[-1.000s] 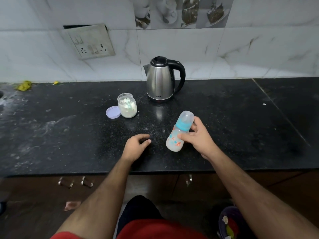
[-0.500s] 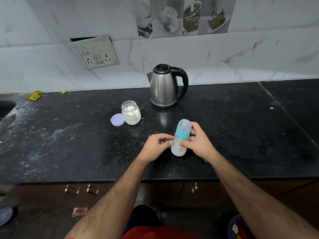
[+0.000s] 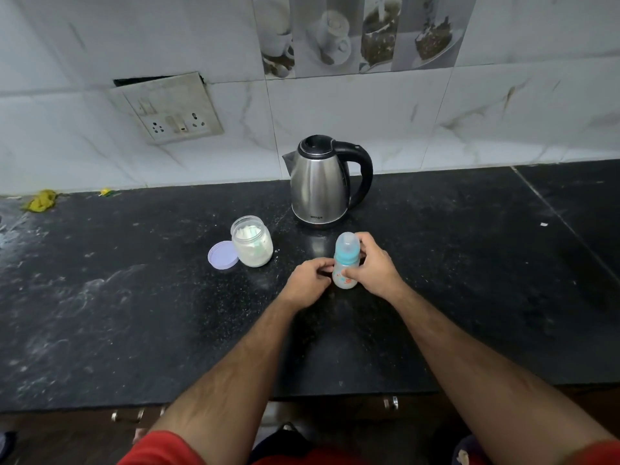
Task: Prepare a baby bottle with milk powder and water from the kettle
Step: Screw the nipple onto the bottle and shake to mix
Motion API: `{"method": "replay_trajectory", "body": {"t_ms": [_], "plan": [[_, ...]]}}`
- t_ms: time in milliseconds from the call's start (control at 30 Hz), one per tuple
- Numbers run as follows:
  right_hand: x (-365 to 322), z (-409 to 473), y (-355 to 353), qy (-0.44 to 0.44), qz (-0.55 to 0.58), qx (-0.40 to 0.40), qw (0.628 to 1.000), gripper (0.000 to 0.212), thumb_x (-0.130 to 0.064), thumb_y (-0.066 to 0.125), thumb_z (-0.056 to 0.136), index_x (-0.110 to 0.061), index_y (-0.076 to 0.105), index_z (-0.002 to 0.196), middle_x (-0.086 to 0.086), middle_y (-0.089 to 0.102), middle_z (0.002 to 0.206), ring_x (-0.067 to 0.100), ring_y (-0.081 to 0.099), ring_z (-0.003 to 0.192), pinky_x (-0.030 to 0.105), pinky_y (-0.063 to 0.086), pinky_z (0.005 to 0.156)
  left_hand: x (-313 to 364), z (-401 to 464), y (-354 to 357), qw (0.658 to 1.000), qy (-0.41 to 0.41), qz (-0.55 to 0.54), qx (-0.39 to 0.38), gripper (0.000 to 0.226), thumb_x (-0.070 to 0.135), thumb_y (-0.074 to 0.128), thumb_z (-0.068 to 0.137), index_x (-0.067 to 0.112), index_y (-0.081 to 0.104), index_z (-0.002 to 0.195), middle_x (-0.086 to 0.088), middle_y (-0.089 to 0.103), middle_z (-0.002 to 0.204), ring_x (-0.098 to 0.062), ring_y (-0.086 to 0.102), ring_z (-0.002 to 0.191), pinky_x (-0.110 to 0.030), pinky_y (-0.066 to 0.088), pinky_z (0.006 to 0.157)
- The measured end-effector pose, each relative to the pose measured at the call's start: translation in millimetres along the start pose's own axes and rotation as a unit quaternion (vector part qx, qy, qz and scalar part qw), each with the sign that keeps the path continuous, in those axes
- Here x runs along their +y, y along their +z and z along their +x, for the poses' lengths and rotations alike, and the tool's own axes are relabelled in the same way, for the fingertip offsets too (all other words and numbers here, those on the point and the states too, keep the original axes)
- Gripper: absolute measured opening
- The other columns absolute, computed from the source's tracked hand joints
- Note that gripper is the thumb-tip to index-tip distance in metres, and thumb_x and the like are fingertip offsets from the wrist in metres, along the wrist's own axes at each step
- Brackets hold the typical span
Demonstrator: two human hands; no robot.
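Observation:
A small baby bottle with a teal collar and clear cap stands upright on the black counter. My right hand wraps its right side and my left hand pinches its lower left side. Behind the bottle stands a steel kettle with a black handle turned right. To the left, an open glass jar holds white milk powder and a scoop, with its lilac lid lying beside it.
A tiled wall with a loose socket plate rises behind the counter. Yellow scraps lie at the far left by the wall. Drawer handles show below the counter's front edge.
The bottle went from tilted in my right hand alone to upright on the counter. My left hand came off the counter and took hold of the bottle's left side.

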State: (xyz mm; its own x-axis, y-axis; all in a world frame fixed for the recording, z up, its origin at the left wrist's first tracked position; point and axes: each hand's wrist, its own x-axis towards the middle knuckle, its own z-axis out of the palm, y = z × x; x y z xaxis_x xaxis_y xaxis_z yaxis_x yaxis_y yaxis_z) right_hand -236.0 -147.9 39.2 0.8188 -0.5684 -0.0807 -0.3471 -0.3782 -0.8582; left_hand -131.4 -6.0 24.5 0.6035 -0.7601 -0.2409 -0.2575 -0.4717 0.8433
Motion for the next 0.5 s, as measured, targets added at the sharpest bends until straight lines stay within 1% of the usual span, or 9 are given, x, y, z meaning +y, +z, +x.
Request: {"method": "replay_trajectory", "body": {"t_ms": [67, 133, 167, 267, 333, 400, 500], "plan": [[-4, 19, 2, 0.007, -0.017, 0.004, 1.0, 0.064, -0.009, 0.08, 0.069, -0.031, 0.048, 0.12, -0.008, 0.062, 0.112, 0.01, 0.058, 0.103, 0.026, 0.044, 0.083, 3, 16, -9, 1.0, -0.008, 0.021, -0.01, 0.051, -0.002, 0.055, 0.087, 0.025, 0.062, 0.13, 0.009, 0.068, 0.115, -0.019, 0.065, 0.106, -0.037, 0.052, 0.091], [-9, 39, 2, 0.01, -0.033, 0.006, 0.999, 0.064, -0.009, 0.08, 0.07, -0.03, 0.047, 0.12, -0.007, 0.061, 0.112, 0.011, 0.057, 0.103, 0.029, 0.046, 0.085, 6, 33, -19, 0.999, -0.011, 0.032, -0.021, 0.054, -0.002, 0.054, 0.087, 0.027, 0.061, 0.132, 0.01, 0.068, 0.116, -0.02, 0.064, 0.111, -0.039, 0.052, 0.095], [-11, 48, 2, 0.012, -0.041, 0.007, 0.999, 0.063, -0.009, 0.08, 0.071, -0.029, 0.047, 0.12, -0.007, 0.062, 0.111, 0.012, 0.058, 0.103, 0.03, 0.046, 0.085, 8, 40, -23, 0.999, -0.011, 0.034, -0.028, 0.056, -0.003, 0.053, 0.087, 0.027, 0.06, 0.133, 0.009, 0.069, 0.117, -0.02, 0.064, 0.112, -0.038, 0.052, 0.094], [-17, 71, 3, 0.019, -0.063, 0.008, 0.998, 0.061, -0.007, 0.078, 0.072, -0.027, 0.047, 0.121, -0.003, 0.062, 0.11, 0.016, 0.06, 0.103, 0.033, 0.049, 0.083, 12, 60, -34, 0.998, -0.013, 0.032, -0.047, 0.056, -0.003, 0.052, 0.087, 0.028, 0.06, 0.133, 0.006, 0.071, 0.113, -0.018, 0.064, 0.111, -0.026, 0.049, 0.084], [-19, 83, 5, 0.018, -0.075, 0.012, 0.997, 0.061, -0.007, 0.078, 0.073, -0.024, 0.046, 0.123, -0.002, 0.061, 0.109, 0.017, 0.06, 0.102, 0.033, 0.049, 0.083, 12, 72, -40, 0.998, -0.015, 0.028, -0.057, 0.052, -0.001, 0.054, 0.088, 0.026, 0.06, 0.133, 0.002, 0.071, 0.116, -0.018, 0.062, 0.11, -0.024, 0.047, 0.081], [-20, 92, 8, 0.021, -0.082, 0.016, 0.996, 0.062, -0.008, 0.078, 0.074, -0.023, 0.046, 0.125, -0.003, 0.06, 0.109, 0.017, 0.059, 0.102, 0.034, 0.05, 0.083, 10, 83, -43, 0.998, -0.012, 0.019, -0.066, 0.049, 0.002, 0.056, 0.09, 0.024, 0.06, 0.133, 0.002, 0.07, 0.119, -0.022, 0.063, 0.111, -0.026, 0.047, 0.082], [-18, 103, 10, 0.029, -0.089, 0.018, 0.995, 0.063, -0.005, 0.079, 0.075, -0.021, 0.046, 0.127, -0.002, 0.06, 0.112, 0.015, 0.057, 0.102, 0.032, 0.048, 0.085, 8, 95, -46, 0.998, -0.003, 0.021, -0.067, 0.046, 0.005, 0.056, 0.09, 0.024, 0.06, 0.132, 0.001, 0.068, 0.122, -0.029, 0.064, 0.111, -0.036, 0.05, 0.089]]}}
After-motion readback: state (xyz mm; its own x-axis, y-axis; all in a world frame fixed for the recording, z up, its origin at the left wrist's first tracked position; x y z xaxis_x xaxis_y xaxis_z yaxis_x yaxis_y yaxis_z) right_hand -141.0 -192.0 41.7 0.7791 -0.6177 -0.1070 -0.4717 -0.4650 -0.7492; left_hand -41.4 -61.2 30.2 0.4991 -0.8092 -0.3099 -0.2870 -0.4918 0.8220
